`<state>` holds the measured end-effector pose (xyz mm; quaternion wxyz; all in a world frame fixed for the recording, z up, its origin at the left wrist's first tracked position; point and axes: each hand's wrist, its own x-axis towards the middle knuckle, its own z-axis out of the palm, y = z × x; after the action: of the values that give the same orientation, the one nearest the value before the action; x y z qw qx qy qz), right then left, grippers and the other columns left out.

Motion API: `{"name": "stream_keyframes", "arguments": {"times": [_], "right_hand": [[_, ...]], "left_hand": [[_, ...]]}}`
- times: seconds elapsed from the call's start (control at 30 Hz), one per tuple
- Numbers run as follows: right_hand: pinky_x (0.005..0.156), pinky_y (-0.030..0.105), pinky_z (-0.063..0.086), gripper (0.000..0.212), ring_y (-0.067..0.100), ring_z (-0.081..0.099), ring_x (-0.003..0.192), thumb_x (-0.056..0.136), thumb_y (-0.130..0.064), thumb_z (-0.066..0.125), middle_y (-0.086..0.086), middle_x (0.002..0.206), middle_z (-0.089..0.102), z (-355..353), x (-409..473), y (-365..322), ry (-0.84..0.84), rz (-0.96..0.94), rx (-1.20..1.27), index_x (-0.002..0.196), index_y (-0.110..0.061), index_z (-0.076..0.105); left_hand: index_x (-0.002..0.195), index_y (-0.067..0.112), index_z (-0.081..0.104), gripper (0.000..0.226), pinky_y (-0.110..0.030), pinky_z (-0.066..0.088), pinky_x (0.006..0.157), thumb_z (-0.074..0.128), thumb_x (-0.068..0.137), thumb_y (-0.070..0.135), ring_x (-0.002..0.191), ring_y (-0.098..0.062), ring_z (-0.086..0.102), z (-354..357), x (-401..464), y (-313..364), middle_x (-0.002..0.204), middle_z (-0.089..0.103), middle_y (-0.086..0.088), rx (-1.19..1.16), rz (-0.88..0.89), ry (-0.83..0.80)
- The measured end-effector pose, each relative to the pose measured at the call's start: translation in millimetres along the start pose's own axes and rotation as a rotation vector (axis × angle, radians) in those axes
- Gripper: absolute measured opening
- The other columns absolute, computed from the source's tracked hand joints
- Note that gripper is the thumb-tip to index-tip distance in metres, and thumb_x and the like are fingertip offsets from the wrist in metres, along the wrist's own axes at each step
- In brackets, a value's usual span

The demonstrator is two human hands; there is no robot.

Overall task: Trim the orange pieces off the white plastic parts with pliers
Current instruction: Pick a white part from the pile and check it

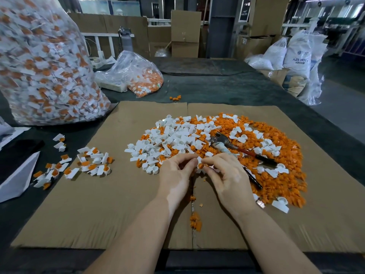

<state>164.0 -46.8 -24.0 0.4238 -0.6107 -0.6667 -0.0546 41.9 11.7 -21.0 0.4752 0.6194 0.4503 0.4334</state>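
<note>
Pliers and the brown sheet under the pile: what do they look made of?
Pliers: dull grey metal head, by its sheen; handles dark, probably rubber or plastic sleeves, one wrapped in pale tape. Brown sheet: corrugated cardboard, matte, with a flap seam down the middle.

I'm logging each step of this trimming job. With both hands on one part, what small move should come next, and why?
Probably the right hand should let go and pick up the pliers. Both hands pinch one white part with its orange piece still attached, and the pliers lie unused on the pile.
</note>
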Motion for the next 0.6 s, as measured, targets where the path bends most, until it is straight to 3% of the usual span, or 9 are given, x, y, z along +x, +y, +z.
{"name": "stream_keyframes", "arguments": {"times": [0.1, 0.23, 0.37, 0.47, 0.6], "right_hand": [[0.076, 0.028, 0.049, 0.004, 0.019, 0.058, 0.085, 0.083, -0.004, 0.066, 0.003, 0.087, 0.063, -0.8, 0.9, -0.7, -0.011, -0.013, -0.027, 0.085, -0.007, 0.069], [0.078, 0.023, 0.044, 0.006, 0.018, 0.056, 0.087, 0.083, -0.006, 0.066, 0.003, 0.088, 0.063, -1.1, -0.3, -0.6, -0.025, -0.030, -0.033, 0.087, -0.008, 0.069], [0.074, 0.029, 0.048, 0.004, 0.019, 0.055, 0.085, 0.083, -0.006, 0.066, 0.003, 0.087, 0.062, -0.7, 0.1, -1.8, -0.070, -0.048, -0.044, 0.086, -0.008, 0.068], [0.076, 0.031, 0.048, 0.006, 0.020, 0.057, 0.086, 0.083, -0.007, 0.066, 0.004, 0.088, 0.063, -0.5, 0.4, -0.9, -0.035, -0.050, -0.039, 0.088, -0.007, 0.069], [0.078, 0.033, 0.049, 0.009, 0.020, 0.059, 0.088, 0.084, -0.007, 0.066, 0.004, 0.088, 0.065, -1.2, -1.2, 3.0, 0.081, 0.038, -0.035, 0.092, -0.005, 0.069]], "left_hand": [[0.088, 0.026, 0.072, 0.014, -0.007, 0.044, 0.077, 0.064, 0.088, 0.015, 0.090, -0.001, 0.061, -0.4, -0.4, 0.8, 0.091, 0.070, 0.010, 0.047, 0.020, -0.027], [0.092, 0.019, 0.074, 0.012, -0.019, 0.047, 0.085, 0.063, 0.088, 0.015, 0.093, -0.007, 0.062, -0.6, -0.7, 1.3, 0.092, 0.071, 0.005, 0.058, 0.020, -0.029], [0.093, 0.019, 0.074, 0.013, -0.023, 0.046, 0.087, 0.061, 0.090, 0.015, 0.095, -0.007, 0.062, 0.0, -0.8, 1.0, 0.094, 0.070, 0.006, 0.115, 0.045, -0.054], [0.095, 0.021, 0.071, 0.015, -0.016, 0.043, 0.083, 0.057, 0.092, 0.015, 0.095, -0.006, 0.059, 0.8, -0.8, 1.0, 0.095, 0.068, 0.006, 0.160, 0.053, -0.054], [0.091, 0.025, 0.066, 0.016, 0.000, 0.034, 0.067, 0.052, 0.095, 0.017, 0.085, 0.002, 0.053, -10.4, -2.7, -1.3, 0.090, 0.062, 0.014, 0.287, 0.064, -0.040]]}}
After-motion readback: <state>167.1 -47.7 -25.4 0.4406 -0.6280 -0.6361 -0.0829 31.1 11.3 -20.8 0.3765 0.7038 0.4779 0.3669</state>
